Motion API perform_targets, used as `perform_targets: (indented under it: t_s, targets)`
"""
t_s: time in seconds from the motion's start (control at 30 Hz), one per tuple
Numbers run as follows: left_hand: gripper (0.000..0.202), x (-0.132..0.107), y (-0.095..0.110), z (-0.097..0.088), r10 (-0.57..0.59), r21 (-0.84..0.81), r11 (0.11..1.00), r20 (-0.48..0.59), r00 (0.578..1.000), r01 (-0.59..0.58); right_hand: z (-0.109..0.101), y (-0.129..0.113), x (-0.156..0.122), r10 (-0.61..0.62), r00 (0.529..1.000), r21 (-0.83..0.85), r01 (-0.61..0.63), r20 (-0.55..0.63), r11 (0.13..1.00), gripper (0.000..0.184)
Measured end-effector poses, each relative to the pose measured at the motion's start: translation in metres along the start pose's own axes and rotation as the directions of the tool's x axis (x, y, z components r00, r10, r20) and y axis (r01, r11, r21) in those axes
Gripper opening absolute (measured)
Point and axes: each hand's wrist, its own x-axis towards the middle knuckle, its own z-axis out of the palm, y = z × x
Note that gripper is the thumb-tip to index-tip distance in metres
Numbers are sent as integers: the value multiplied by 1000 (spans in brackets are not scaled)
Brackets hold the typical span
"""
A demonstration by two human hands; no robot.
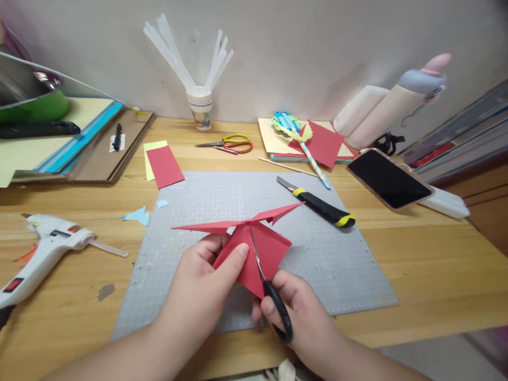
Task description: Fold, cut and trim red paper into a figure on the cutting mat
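My left hand (pixel 206 280) pinches a folded piece of red paper (pixel 273 248), thumb on top and fingers beneath. Two narrow pointed flaps stick out left and right from the paper's far end. In my right hand (pixel 297 307) is a pair of scissors (pixel 278 307) with black handles, gripped through the loops. One blade lies along the middle of the red paper and points away from me; the other blade is hidden. Both hands are above the near part of the grey cutting mat (pixel 190 196).
A utility knife (pixel 325 209) lies on the mat's right side. The glue gun (pixel 55 248) rests at left. Further back are yellow-and-red-handled scissors (pixel 230 143), red paper rectangles (pixel 164 165) and a paper cup (pixel 201 111) of white strips. A phone (pixel 391 177) lies at right.
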Motion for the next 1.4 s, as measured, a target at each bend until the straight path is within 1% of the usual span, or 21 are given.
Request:
perform_targets:
  t_s: [0.37, 0.63, 0.9, 1.07, 1.17, 1.23, 1.4]
  targets:
    - [22, 0, 0, 2, -14, -41, 999, -2, 1000, 14, -1, 2, 0, -8, 1000, 8, 8, 4, 1000, 59]
    - [25, 0, -3, 0, -6, -8, 1000, 3, 1000, 6, 0, -1, 0, 8, 1000, -2, -8, -13, 1000, 56]
    - [24, 0, -1, 2, -3, -2, 1000, -16, 1000, 3, 1, 0, 0, 33, 999, 13, -33, -31, 999, 53]
    - [26, 1, -2, 2, 14, 8, 1000, -45, 999, -14, 0, 6, 1, 14, 1000, 85, -12, -21, 996, 59]
    - [24, 1, -1, 3, 19, -4, 1000, -72, 997, -19, 1, 7, 1, 7, 1000, 136, -7, -3, 991, 60]
    - [23, 0, 1, 4, 15, -20, 1000, -85, 996, -17, 0, 7, 0, 7, 1000, 138, -6, -3, 990, 58]
    - [25, 0, 2, 5, 3, -36, 999, -72, 997, -5, 1, 6, 1, 1, 1000, 111, 1, -13, 994, 56]
